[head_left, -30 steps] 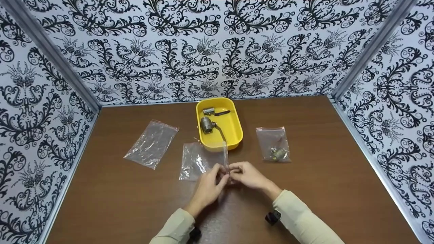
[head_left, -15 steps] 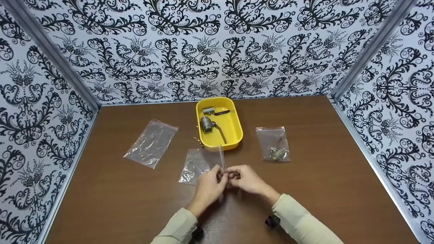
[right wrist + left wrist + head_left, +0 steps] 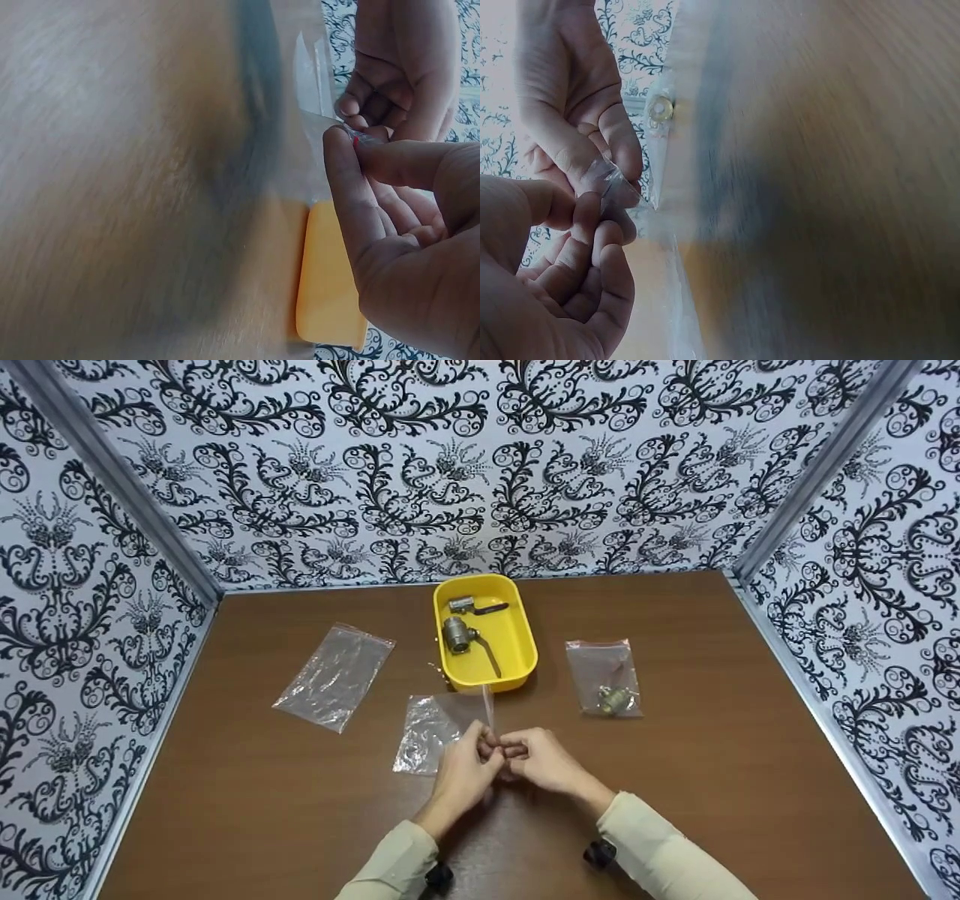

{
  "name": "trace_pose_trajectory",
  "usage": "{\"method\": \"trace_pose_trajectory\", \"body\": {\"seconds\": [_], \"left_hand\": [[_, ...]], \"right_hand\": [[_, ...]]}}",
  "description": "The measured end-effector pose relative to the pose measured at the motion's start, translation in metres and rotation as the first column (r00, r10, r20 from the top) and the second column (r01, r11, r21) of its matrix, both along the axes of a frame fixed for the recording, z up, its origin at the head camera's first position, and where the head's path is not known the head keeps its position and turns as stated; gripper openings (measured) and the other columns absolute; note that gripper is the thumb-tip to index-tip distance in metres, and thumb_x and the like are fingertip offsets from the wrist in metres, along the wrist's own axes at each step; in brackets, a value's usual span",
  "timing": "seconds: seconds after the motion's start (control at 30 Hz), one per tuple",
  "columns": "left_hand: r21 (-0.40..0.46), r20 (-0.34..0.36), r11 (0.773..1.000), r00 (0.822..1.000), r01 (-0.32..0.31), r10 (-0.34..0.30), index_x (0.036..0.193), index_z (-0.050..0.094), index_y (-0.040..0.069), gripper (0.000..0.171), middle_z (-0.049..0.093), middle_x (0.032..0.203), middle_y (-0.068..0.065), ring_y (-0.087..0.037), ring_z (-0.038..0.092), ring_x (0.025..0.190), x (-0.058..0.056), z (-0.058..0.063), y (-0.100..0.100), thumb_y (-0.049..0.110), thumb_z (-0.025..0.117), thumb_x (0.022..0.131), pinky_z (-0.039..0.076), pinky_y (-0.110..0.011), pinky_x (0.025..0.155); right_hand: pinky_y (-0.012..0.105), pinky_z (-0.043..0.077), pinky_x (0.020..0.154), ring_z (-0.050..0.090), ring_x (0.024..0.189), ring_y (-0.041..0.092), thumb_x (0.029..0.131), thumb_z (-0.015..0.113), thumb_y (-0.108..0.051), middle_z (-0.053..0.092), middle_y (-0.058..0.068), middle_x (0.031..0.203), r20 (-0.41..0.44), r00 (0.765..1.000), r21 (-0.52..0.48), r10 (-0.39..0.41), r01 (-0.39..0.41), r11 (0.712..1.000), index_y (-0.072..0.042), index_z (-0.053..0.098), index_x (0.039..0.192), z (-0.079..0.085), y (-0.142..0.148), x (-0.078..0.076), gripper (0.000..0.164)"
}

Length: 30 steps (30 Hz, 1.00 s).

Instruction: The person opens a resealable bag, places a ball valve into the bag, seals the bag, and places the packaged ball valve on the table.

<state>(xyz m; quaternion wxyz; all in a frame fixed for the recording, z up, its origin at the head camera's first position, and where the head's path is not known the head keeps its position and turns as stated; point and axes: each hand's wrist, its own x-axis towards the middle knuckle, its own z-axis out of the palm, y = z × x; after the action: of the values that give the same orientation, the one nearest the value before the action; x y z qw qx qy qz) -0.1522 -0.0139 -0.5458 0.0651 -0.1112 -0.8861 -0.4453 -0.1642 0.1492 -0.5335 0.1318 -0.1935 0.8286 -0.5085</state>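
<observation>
Near the middle of the table, a clear plastic zip bag point(image 3: 426, 735) lies partly flat with its right side raised. The fingers of my left hand point(image 3: 463, 777) pinch that raised edge. My right hand point(image 3: 552, 766) pinches it from the other side, fingertips close to the left ones. In the right wrist view, a bit of red strip point(image 3: 355, 141) shows between thumb and index finger. Bunched film point(image 3: 615, 187) sits between the two hands in the left wrist view. Whether this bag holds anything inside the hands is hidden.
Behind the hands stands a yellow tray point(image 3: 525, 664) with a large lever ball valve point(image 3: 457, 636) and a smaller black-handled valve point(image 3: 462, 604). Another clear bag point(image 3: 336, 679) lies left. A bag point(image 3: 592, 664) at right contains a brass fitting point(image 3: 615, 701). Patterned walls point(image 3: 480, 472) enclose the table.
The bag's raised edge has dropped back from in front of the tray, and the flat part has shifted slightly nearer me. Both hands have moved only a little, still pinching the bag.
</observation>
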Motion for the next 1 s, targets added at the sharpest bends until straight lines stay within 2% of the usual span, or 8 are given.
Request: {"method": "trace_pose_trajectory", "body": {"seconds": [0.1,0.23,0.4,0.5,0.73,0.87,1.0], "left_hand": [[0.011,0.017,1.000,1.000,0.000,0.000,0.087,0.056,0.016,0.014,0.068,0.069,0.006,-0.002,0.056,0.059,0.001,0.001,0.000,0.011,0.067,0.079,0.045,-0.019,0.056],[0.036,0.059,0.999,0.998,0.001,-0.003,0.087,0.057,0.016,0.014,0.067,0.069,0.006,-0.002,0.055,0.060,0.001,0.003,0.001,0.011,0.067,0.079,0.045,-0.020,0.057],[0.041,0.078,0.999,0.997,-0.009,0.005,0.086,0.057,0.016,0.014,0.066,0.070,0.006,-0.002,0.054,0.060,0.002,0.004,0.003,0.011,0.068,0.078,0.046,-0.020,0.059],[0.034,0.065,0.999,0.998,-0.015,0.013,0.083,0.058,0.016,0.013,0.066,0.070,0.005,-0.002,0.054,0.060,0.001,0.004,0.004,0.011,0.068,0.078,0.046,-0.020,0.058],[0.027,0.082,1.000,0.997,-0.013,0.011,0.079,0.057,0.016,0.014,0.061,0.067,0.007,-0.001,0.051,0.058,0.002,0.005,0.004,0.008,0.067,0.074,0.044,-0.019,0.055],[0.002,0.084,1.000,0.996,-0.006,0.006,0.077,0.055,0.017,0.014,0.057,0.064,0.009,-0.001,0.049,0.057,0.005,0.007,0.003,0.010,0.066,0.071,0.041,-0.019,0.053],[-0.011,0.081,1.000,0.997,0.018,-0.017,0.076,0.055,0.017,0.014,0.056,0.063,0.010,-0.001,0.047,0.056,0.006,0.008,0.002,0.011,0.066,0.071,0.040,-0.019,0.052]], "right_hand": [[0.023,0.057,0.074,0.072,0.092,0.027,0.079,0.057,0.010,0.073,0.018,0.102,0.006,1.000,0.009,-0.015,0.015,1.000,0.003,0.071,0.106,0.001,0.000,0.000,0.031],[0.021,0.056,0.068,0.071,0.083,0.021,0.077,0.057,0.008,0.074,0.016,0.096,-0.030,0.996,0.083,-0.087,0.089,0.993,0.002,0.072,0.102,0.000,-0.001,-0.001,0.030],[0.025,0.056,0.068,0.071,0.080,0.018,0.086,0.063,-0.005,0.075,0.012,0.093,-0.123,0.979,0.178,-0.160,0.181,0.967,-0.002,0.074,0.095,-0.002,-0.003,-0.003,0.015],[0.029,0.057,0.071,0.072,0.082,0.018,0.088,0.066,-0.010,0.076,0.010,0.094,-0.177,0.966,0.210,-0.186,0.222,0.952,-0.006,0.075,0.094,-0.003,-0.003,-0.004,0.012],[0.037,0.058,0.075,0.073,0.083,0.024,0.084,0.066,-0.001,0.075,0.015,0.100,-0.196,0.951,0.206,-0.239,0.278,0.938,-0.002,0.069,0.113,-0.003,-0.004,-0.012,0.029],[0.039,0.058,0.080,0.073,0.089,0.026,0.088,0.066,-0.008,0.074,0.014,0.103,-0.217,0.938,0.184,-0.271,0.312,0.932,-0.004,0.069,0.115,-0.001,-0.005,-0.021,0.028],[0.037,0.058,0.080,0.073,0.090,0.027,0.089,0.065,-0.005,0.074,0.016,0.105,-0.201,0.940,0.147,-0.277,0.308,0.940,-0.001,0.068,0.118,0.001,-0.005,-0.030,0.029]]}}
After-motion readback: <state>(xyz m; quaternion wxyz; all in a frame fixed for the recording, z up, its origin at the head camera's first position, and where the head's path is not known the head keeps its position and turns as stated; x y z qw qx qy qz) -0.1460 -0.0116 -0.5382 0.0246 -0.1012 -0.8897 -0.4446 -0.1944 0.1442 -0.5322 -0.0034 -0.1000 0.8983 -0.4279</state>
